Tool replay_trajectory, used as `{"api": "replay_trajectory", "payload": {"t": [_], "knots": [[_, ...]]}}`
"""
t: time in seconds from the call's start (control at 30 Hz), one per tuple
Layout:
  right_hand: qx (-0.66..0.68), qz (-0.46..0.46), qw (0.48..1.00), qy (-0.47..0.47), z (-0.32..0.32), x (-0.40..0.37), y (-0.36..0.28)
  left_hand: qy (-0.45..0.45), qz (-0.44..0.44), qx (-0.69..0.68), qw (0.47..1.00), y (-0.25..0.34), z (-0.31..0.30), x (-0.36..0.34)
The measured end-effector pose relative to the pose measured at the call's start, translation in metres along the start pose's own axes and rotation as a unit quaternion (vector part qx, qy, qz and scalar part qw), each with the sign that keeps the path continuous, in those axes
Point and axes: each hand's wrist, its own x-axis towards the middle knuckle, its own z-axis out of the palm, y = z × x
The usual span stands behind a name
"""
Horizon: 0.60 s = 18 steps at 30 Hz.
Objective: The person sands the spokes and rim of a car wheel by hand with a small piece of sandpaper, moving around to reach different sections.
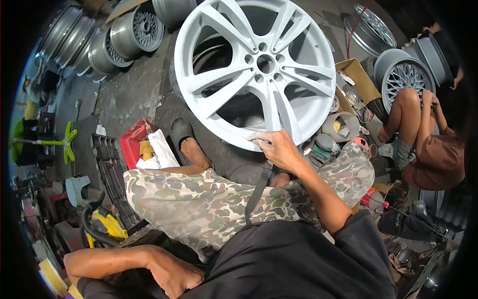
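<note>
A large white-coated alloy wheel rim [223,102] with paired spokes lies in front of me, face up and resting on something dark. My right hand [280,149] touches its near edge, fingers bent and pressed together against the lip. Whitish dust covers the fingertips, and whatever they may pinch is too small to name. My left hand [174,276] rests against my waist by the black shirt; its fingers are tucked out of sight. Camouflage trousers [199,199] cover my spread legs below the wheel.
Several grey wheels [137,31] stand at upper left. A red container [133,142] holds white cloth. A cardboard box [366,79], a sander [326,144] and a bottle [373,199] lie to the right. Another person [433,154] sits beside a mesh-spoked wheel [406,77]. A green fan [68,143] is left.
</note>
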Motion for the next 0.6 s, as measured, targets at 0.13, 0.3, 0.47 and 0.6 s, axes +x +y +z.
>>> {"api": "replay_trajectory", "payload": {"t": [0.13, 0.3, 0.47, 0.6], "knots": [[-0.020, -0.112, 0.991, 0.076, 0.038, 0.023, -0.005, 0.008, 0.071, 0.025, 0.997, 0.008, -0.015, 0.009], [0.018, -0.054, 0.997, 0.054, 0.028, 0.009, -0.014, 0.068, 0.086, 0.196, 0.975, 0.029, -0.026, -0.006], [-0.112, -0.066, 0.991, 0.031, 0.005, -0.032, 0.034, 0.344, -0.051, 0.156, 0.925, 0.068, -0.041, -0.027], [0.032, -0.081, 0.994, 0.063, 0.040, 0.029, -0.023, 0.522, -0.145, 0.539, 0.645, 0.124, -0.081, -0.046]]}}
